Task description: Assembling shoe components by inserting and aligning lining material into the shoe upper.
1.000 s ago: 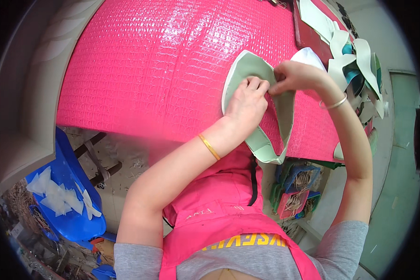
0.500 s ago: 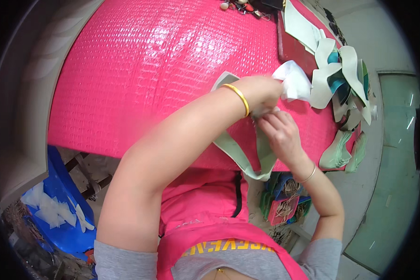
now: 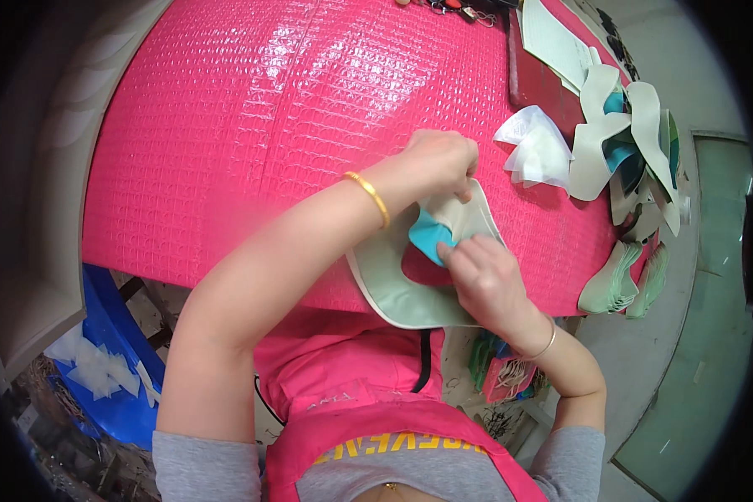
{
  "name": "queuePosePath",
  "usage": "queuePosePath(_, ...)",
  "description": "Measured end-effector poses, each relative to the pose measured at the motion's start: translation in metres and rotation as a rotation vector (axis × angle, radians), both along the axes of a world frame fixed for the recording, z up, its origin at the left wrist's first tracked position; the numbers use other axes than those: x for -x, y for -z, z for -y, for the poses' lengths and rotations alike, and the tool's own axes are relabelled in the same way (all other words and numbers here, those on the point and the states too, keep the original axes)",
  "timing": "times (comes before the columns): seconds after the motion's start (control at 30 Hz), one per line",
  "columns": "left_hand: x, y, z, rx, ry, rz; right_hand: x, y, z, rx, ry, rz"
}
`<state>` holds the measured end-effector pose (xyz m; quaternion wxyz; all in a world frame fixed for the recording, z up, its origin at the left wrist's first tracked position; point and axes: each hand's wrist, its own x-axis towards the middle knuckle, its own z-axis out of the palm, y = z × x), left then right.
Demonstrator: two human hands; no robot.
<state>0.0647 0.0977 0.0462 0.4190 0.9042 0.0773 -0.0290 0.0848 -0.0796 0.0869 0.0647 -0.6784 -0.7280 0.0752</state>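
A pale green shoe upper (image 3: pixel 410 301), horseshoe-shaped with a whitish edge, lies near the front edge of the pink-covered table (image 3: pixel 226 167). Its bright blue lining (image 3: pixel 429 235) shows at the closed far end. My left hand (image 3: pixel 445 163), gold bangle on the wrist, is closed over that far end; its fingertips are partly hidden. Closer to me, my right hand (image 3: pixel 487 280) pinches the shoe upper by the lower tip of the blue lining.
Thin white translucent pieces (image 3: pixel 537 151) lie right of my hands. Beyond them pile several cream uppers (image 3: pixel 598 155), with stacked green pieces (image 3: pixel 612 280) at the table's right edge. A dark red board (image 3: pixel 544 79) bears papers. A blue bin (image 3: pixel 125 414) stands lower left.
Both hands have shifted left with the shoe upper, which is turned so its blue lining shows. My left hand has moved away from the white pieces, which now lie spread flatter.
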Motion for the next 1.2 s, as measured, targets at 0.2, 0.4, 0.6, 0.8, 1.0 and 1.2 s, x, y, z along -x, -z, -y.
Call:
queuePosePath(0.2,0.051,-0.029,0.005,-0.145,-0.419,0.650,-0.007,-0.001,-0.031,-0.008,0.326,-0.244)
queuePosePath(0.4,0.131,0.012,0.089,-0.365,-0.405,0.426,-0.020,0.019,-0.050,-0.028,0.307,-0.463)
queuePosePath(0.6,0.123,0.011,0.098,-0.456,-0.462,0.245,-0.025,0.012,-0.058,0.106,0.277,-0.597)
queuePosePath(0.8,0.126,0.024,0.101,-0.509,-0.508,0.296,-0.028,0.005,-0.067,0.169,0.348,-0.387)
queuePosePath(1.0,0.125,0.025,0.100,-0.460,-0.520,0.318,-0.046,0.022,-0.069,0.135,0.324,-0.377)
queuePosePath(1.2,0.121,0.022,0.101,-0.515,-0.512,0.271,-0.035,0.022,-0.070,0.063,0.131,-0.406)
